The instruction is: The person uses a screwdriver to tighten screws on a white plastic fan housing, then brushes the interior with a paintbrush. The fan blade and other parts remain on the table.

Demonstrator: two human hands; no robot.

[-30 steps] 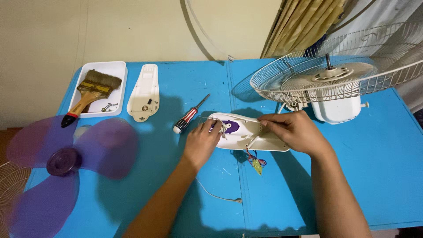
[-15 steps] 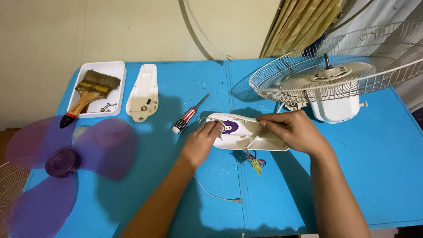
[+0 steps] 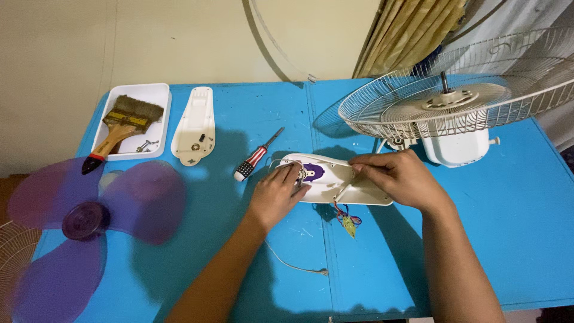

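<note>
housing [image 3: 335, 179]: white oval shell, purple part inside, we see it unmoved
left hand [image 3: 276, 192]: our fingers still pinch its end
right hand [image 3: 399, 177]: fingers still closed on its rim

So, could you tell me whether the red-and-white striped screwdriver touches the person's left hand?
Apart: the head view shows bare blue table between the screwdriver and the left hand.

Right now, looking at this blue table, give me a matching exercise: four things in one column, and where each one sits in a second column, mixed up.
Things:
1. paintbrush
2. screwdriver
3. purple fan blade
4. white fan housing

Places:
A. under both hands, mid table
B. lying across the white tray, handle sticking out over its edge
C. bare table, just left of the left hand
D. near left corner of the table

Pairs: 1-B, 2-C, 3-D, 4-A. The right hand rests on the housing's right part.
</note>
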